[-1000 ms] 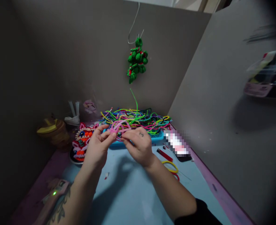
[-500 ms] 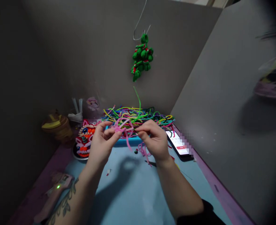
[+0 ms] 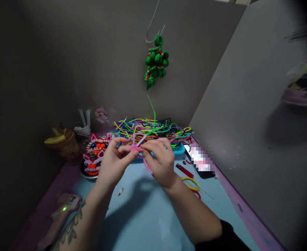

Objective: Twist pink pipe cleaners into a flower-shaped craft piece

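Note:
Between my hands is a pink pipe-cleaner shape (image 3: 135, 147) with several loops standing up and one loose end hanging down. My left hand (image 3: 116, 153) is closed in a pinch on its left side. From the right, my right hand (image 3: 159, 159) pinches the same shape near its bunched centre, fingertips almost meeting the left ones. Behind them a blue tray (image 3: 179, 150) is heaped with many-coloured pipe cleaners (image 3: 153, 127). Both hands are above the light blue mat (image 3: 143, 216).
Left: a bowl of fuzzy figures (image 3: 93, 164), a brown pot (image 3: 63, 141) and a pink glue gun (image 3: 62, 219) with a green light. Right: a red lighter (image 3: 185, 170), yellow-and-red scissors handles (image 3: 191, 183) and a phone (image 3: 200, 162). A green bundle (image 3: 156, 62) hangs from a wire hook.
My right hand has moved left and closed in on the pink shape's centre. The lighter and scissors handles, hidden before behind my right hand and arm, now show.

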Action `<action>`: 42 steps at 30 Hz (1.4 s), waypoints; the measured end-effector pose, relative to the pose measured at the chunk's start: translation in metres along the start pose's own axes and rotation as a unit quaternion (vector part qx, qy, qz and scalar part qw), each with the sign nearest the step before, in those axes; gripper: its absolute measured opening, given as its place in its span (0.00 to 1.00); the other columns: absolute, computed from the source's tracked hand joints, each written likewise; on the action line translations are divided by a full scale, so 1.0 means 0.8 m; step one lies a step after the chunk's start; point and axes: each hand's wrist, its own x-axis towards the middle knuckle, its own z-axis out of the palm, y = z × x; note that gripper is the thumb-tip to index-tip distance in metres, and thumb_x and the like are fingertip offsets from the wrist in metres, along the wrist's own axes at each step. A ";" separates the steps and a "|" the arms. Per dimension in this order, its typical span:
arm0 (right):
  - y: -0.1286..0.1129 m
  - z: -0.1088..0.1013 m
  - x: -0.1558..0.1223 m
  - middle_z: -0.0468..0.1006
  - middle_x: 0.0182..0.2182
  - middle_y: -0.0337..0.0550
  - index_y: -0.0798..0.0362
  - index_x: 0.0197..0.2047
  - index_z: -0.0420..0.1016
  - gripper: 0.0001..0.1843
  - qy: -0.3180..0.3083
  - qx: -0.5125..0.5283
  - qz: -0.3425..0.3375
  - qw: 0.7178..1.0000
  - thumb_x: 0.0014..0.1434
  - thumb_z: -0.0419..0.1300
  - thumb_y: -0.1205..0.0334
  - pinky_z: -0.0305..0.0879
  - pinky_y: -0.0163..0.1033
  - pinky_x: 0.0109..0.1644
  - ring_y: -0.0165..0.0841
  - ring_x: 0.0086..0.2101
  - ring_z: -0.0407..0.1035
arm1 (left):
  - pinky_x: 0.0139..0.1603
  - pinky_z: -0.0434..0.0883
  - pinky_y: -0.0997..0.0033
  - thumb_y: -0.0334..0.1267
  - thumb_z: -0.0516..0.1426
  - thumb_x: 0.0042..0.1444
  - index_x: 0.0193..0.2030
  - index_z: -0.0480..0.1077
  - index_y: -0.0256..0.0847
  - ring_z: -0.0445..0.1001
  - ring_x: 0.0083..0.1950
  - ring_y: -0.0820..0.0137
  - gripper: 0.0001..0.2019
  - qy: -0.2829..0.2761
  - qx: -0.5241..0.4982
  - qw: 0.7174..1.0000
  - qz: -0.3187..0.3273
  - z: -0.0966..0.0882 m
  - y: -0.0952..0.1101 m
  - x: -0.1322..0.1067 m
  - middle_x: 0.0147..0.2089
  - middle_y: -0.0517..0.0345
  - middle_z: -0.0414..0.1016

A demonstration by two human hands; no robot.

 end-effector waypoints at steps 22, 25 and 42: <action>-0.005 0.011 -0.005 0.74 0.36 0.44 0.49 0.36 0.78 0.06 -0.017 0.046 0.068 0.996 0.62 0.60 0.65 0.65 0.47 0.48 0.38 0.42 0.67 | 0.32 0.71 0.75 0.36 0.70 0.44 0.40 0.63 0.43 0.77 0.27 0.73 0.22 -0.023 0.053 0.998 0.017 -0.007 0.007 -0.001 0.25 0.64 0.78; -0.003 0.011 -0.005 0.71 0.36 0.45 0.50 0.34 0.77 0.06 -0.042 0.043 0.081 0.995 0.62 0.59 0.65 0.65 0.47 0.48 0.38 0.42 0.65 | 0.31 0.70 0.75 0.36 0.69 0.46 0.41 0.63 0.43 0.78 0.29 0.71 0.20 -0.028 0.110 0.993 0.036 -0.012 0.008 -0.001 0.26 0.64 0.78; 0.005 0.000 0.004 0.74 0.41 0.44 0.48 0.44 0.76 0.12 -0.120 0.098 0.085 0.984 0.56 0.61 0.70 0.65 0.50 0.52 0.40 0.46 0.67 | 0.29 0.67 0.76 0.40 0.71 0.43 0.39 0.65 0.42 0.76 0.27 0.71 0.22 0.018 0.093 0.995 0.027 -0.015 0.013 0.004 0.25 0.62 0.77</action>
